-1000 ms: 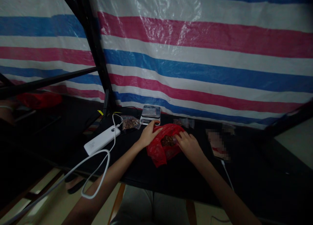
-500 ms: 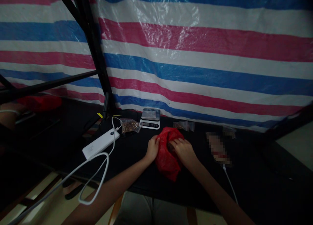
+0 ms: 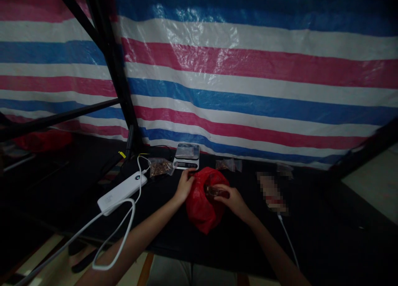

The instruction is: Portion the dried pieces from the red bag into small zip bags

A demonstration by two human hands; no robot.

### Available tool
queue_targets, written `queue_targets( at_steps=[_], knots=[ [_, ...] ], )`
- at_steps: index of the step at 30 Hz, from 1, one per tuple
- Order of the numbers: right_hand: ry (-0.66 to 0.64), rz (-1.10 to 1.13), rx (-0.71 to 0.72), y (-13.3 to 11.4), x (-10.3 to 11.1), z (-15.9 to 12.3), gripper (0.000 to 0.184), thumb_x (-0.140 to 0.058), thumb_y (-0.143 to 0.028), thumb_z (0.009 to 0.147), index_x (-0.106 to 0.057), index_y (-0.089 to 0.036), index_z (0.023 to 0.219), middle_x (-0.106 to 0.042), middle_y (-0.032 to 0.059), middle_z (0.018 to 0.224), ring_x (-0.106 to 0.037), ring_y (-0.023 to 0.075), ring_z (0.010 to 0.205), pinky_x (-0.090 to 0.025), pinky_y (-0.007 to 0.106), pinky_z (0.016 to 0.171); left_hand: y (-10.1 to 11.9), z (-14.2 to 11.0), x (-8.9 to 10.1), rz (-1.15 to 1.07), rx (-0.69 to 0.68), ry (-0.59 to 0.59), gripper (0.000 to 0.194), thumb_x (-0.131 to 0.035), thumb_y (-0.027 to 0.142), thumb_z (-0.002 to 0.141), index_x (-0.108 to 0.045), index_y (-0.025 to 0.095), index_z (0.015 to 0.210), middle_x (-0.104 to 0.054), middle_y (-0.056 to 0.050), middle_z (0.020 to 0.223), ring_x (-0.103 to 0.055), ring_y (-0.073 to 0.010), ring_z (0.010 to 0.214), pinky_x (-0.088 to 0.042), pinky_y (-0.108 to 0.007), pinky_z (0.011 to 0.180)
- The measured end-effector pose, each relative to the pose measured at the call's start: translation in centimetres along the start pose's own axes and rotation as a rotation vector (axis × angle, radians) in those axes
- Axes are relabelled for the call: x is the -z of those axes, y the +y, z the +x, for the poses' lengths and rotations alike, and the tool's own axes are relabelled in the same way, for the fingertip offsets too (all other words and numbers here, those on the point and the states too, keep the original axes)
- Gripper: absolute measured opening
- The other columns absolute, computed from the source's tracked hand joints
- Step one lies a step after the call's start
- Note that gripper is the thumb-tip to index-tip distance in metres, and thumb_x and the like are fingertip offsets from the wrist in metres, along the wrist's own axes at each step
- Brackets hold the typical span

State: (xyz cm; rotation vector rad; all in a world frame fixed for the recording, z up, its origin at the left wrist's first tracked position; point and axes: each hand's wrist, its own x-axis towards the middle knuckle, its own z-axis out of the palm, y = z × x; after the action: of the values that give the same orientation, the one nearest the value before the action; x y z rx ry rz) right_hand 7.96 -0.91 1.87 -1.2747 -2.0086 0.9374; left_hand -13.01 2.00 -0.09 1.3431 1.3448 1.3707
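Red bag (image 3: 203, 214) in left grip (image 3: 184, 189); packet (image 3: 214, 191) in right grip (image 3: 234, 199).

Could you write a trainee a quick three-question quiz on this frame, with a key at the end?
1. Which hand holds something dark brown at the red bag?
2. True or false: a white cable is plugged into the white power bank.
3. What lies between the power bank and the scale?
A) a clear bag of brown pieces
B) a mug
C) a pair of scissors

Key: 1. The right hand. 2. True. 3. A.
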Motion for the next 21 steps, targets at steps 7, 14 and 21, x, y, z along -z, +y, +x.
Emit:
queue_targets(
  at_steps=[7,14,21],
  knots=[
    [0.01,0.194,0.031,-0.8,2.2,0.2,0.034,-0.064,-0.03,0.069,-0.061,-0.02,0.101,-0.064,0.0065,0.106,-0.058,0.0228,0.098,-0.043,0.037,0.086,3.9,7.4,4.6,0.557,-0.533,-0.253,0.041,-0.054,0.031,0.077,-0.047,0.018,0.115,-0.046,-0.009,0.123,-0.04,-0.0208,0.117,-0.028,-0.036,0.101],
    [0.062,0.08,0.057,-2.1,3.8,0.4,0.034,-0.063,-0.032,0.068,-0.06,-0.021,0.101,-0.064,0.0061,0.106,-0.057,0.0236,0.098,-0.044,0.035,0.08,2.6,15.7,3.9,0.899,-0.357,-0.507,0.075,-0.074,0.034,0.056,-0.045,0.011,0.121,-0.042,-0.02,0.13,-0.034,-0.0332,0.123,-0.021,-0.047,0.102],
    [0.119,0.01,0.048,-1.4,5.6,0.5,0.034,-0.063,-0.033,0.068,-0.061,-0.022,0.101,-0.065,0.0059,0.104,-0.058,0.0235,0.096,-0.045,0.036,0.08,2.7,15.3,3.7,0.747,-0.385,-0.492,0.054,-0.066,0.038,0.065,-0.054,0.017,0.114,-0.057,-0.01,0.117,-0.052,-0.0234,0.108,-0.037,-0.032,0.093]
  ],
)
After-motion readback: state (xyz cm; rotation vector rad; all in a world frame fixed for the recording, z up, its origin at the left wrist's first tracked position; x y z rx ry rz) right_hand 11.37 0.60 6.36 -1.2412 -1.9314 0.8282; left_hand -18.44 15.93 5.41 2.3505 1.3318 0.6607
